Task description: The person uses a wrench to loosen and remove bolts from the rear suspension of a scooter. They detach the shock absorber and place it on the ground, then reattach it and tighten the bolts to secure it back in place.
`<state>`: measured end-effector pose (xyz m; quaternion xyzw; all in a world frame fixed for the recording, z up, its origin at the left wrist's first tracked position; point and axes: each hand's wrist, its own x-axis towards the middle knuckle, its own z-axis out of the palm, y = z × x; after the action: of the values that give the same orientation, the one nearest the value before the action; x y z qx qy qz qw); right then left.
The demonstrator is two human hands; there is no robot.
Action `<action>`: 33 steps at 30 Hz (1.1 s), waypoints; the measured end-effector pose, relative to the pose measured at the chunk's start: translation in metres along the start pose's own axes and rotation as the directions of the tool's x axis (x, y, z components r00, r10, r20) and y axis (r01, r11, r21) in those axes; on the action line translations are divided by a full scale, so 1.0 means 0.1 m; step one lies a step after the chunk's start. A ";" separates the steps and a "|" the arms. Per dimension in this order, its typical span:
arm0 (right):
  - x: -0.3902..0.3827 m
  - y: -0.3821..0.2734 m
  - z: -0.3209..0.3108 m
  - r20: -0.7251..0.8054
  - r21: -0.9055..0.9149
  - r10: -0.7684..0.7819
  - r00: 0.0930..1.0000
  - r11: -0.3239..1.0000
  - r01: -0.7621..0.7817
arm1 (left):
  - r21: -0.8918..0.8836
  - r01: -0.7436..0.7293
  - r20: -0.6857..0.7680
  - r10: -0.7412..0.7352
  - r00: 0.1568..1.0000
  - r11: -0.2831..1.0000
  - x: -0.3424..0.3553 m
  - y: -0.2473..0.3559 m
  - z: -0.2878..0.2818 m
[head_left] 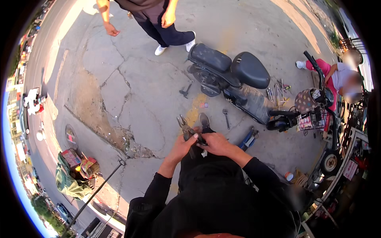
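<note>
Both near in my view, left hand (pixel 183 147) holding pliers (pixel 185 127), right hand (pixel 216 143) beside, its grip I cannot tell

Pliers (pixel 185 128): one pair was held. Hands at them: two, a left hand (pixel 183 147) and a right hand (pixel 216 143). Loose on the pavement (pixel 145 103): one hammer (pixel 185 93), one wrench (pixel 226 116) and one blue item (pixel 248 139) lay. Black scooter (pixel 251 105): one stood. Persons nearby: two were clearly visible, a standing person (pixel 152 20) toward the pavement's far edge and a person in pink (pixel 327 68) toward its right edge.
</note>
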<state>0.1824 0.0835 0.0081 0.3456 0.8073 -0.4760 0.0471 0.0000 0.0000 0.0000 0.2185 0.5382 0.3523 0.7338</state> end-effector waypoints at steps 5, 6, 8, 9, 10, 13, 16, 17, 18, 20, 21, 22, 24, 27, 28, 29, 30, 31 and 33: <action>0.17 0.30 0.20 -0.063 0.211 0.156 0.986 0.967 -0.140 | 0.313 0.133 0.167 -0.193 0.967 0.940 0.81 0.37 -0.12; 0.19 0.30 0.36 -0.076 0.266 0.229 0.970 0.943 -0.202 | 0.383 0.153 0.180 -0.236 0.955 0.911 0.92 0.36 -0.15; 0.38 0.45 0.43 -0.094 0.336 0.336 0.937 0.897 -0.288 | 0.447 0.195 0.252 -0.332 0.909 0.873 1.40 0.40 -0.24; 0.46 0.55 0.49 -0.100 0.368 0.378 0.921 0.874 -0.319 | 0.479 0.210 0.275 -0.373 0.886 0.852 1.61 0.36 -0.30; 0.47 0.54 0.64 -0.139 0.454 0.427 0.893 0.829 -0.326 | 0.504 0.234 0.294 -0.420 0.858 0.831 1.70 0.22 -0.42; 0.56 0.56 1.04 -0.180 0.614 0.661 0.728 0.653 -0.442 | 0.661 0.358 0.153 -0.586 0.796 0.659 1.93 0.11 -0.61; 0.71 0.63 1.27 -0.147 0.778 0.796 0.587 0.460 -0.429 | 0.725 0.402 0.070 -0.641 0.765 0.559 2.19 -0.10 -1.05; 0.76 0.67 1.29 -0.128 0.829 0.835 0.536 0.387 -0.404 | 0.770 0.382 0.035 -0.632 0.775 0.511 2.30 -0.15 -1.17; 0.83 0.67 1.35 -0.219 0.855 0.835 0.505 0.413 -0.313 | 0.715 0.484 -0.059 -0.646 0.761 0.504 2.35 -0.26 -1.40; 1.05 0.81 1.36 -0.242 0.851 0.854 0.461 0.415 -0.322 | 0.695 0.498 -0.074 -0.638 0.766 0.518 2.53 -0.19 -1.61; 1.11 0.88 1.27 -0.247 0.849 0.863 0.441 0.412 -0.331 | 0.682 0.511 -0.084 -0.638 0.765 0.524 2.62 -0.13 -1.63; 1.16 1.01 1.16 -0.223 0.847 0.873 0.434 0.394 -0.358 | 0.699 0.498 -0.087 -0.630 0.771 0.513 2.77 -0.14 -1.65; 1.21 1.11 1.25 -0.241 0.857 0.884 0.401 0.388 -0.339 | 0.666 0.511 -0.062 -0.643 0.763 0.543 2.75 -0.18 -1.69; 1.39 1.18 1.30 -0.340 0.855 0.878 0.338 0.438 -0.278 | 0.622 0.512 -0.032 -0.634 0.772 0.592 2.90 -0.18 -1.85; 1.45 1.18 1.32 -0.371 0.850 0.876 0.309 0.454 -0.267 | 0.609 0.518 -0.037 -0.631 0.775 0.601 2.97 -0.25 -1.93; 1.50 1.18 1.32 -0.401 0.844 0.872 0.279 0.470 -0.257 | 0.596 0.524 -0.043 -0.627 0.778 0.609 3.05 -0.32 -2.01; 1.51 1.22 1.30 -0.330 0.865 0.902 0.277 0.406 -0.293 | 0.616 0.506 -0.036 -0.619 0.784 0.604 3.17 -0.35 -2.00; 1.53 1.24 1.29 -0.292 0.867 0.926 0.239 0.362 -0.342 | 0.636 0.487 -0.030 -0.612 0.790 0.598 3.30 -0.38 -1.98; 1.62 1.26 1.31 -0.217 0.866 0.966 0.141 0.257 -0.430 | 0.688 0.436 0.007 -0.605 0.796 0.581 3.62 -0.36 -2.00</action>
<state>0.1026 0.1003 -0.2213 0.8589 0.2342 -0.4239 -0.1666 -0.1163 0.2371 -0.3199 0.3328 0.5731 -0.1209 0.7391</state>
